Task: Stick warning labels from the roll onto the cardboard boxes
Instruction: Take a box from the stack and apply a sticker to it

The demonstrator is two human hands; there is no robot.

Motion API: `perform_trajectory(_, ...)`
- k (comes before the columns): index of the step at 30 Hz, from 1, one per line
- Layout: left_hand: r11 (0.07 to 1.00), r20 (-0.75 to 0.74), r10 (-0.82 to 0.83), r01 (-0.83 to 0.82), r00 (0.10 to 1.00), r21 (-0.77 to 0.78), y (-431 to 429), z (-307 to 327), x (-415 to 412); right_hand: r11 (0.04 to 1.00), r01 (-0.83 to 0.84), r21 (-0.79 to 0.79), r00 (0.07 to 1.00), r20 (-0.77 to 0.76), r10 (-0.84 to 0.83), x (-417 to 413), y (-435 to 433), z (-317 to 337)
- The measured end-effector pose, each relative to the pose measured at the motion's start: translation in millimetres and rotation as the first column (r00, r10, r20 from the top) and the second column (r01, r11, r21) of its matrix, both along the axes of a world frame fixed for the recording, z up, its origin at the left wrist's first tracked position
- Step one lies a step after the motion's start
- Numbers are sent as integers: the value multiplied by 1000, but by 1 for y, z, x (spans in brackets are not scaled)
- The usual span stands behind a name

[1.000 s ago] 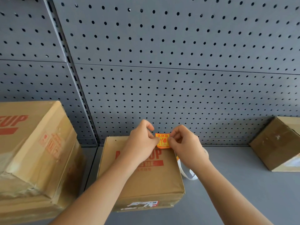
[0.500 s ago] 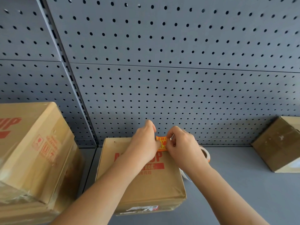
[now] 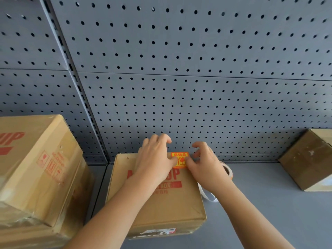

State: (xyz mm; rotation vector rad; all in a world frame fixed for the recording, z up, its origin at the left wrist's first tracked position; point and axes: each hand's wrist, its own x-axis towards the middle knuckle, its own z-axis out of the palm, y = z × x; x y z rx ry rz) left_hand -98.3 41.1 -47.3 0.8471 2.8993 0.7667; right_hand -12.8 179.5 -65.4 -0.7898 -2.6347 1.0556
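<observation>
Orange-yellow warning label [image 3: 180, 159] lies flat on top of the middle cardboard box [image 3: 161, 203], near its far edge, just above the red print. My left hand [image 3: 154, 159] is spread over the box top, thumb tip pressing the label's left edge. My right hand [image 3: 206, 168] presses its thumb on the label's right edge, other fingers loosely curled and lifted, pinching nothing. Label roll [image 3: 227, 170] sits on the grey shelf [image 3: 269, 212] just beside the box, backing strip [image 3: 208, 196] trailing toward me. Step in hand, I judge: rubbing the label down. I'd sweep both thumbs from centre outward, then over the corners, so no bubble or lifted edge remains. No such label visible on the left box [image 3: 36, 168] or the right box [image 3: 305, 159].
</observation>
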Motion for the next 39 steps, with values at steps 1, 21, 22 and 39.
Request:
perform_trajectory(1,1000,-37,-9,8,999,-14,-1,-3,1,993,1,-121,1000,-16,-3,-1,-1,-4)
perform_trajectory(21,985,-36,-59,52,998,-165,1,-25,-1,882,69,-467,995,-35,-96,-12,-22,-8)
perform_trajectory(22,984,-30,-62,56,998,-167,1,-25,-1,882,74,-465,995,-31,-99,-13,-22,-7)
perform_trajectory(39,968,28,-112,115,993,-221,-2,-20,-2,858,108,-503,990,-27,-140,-16,-16,-11)
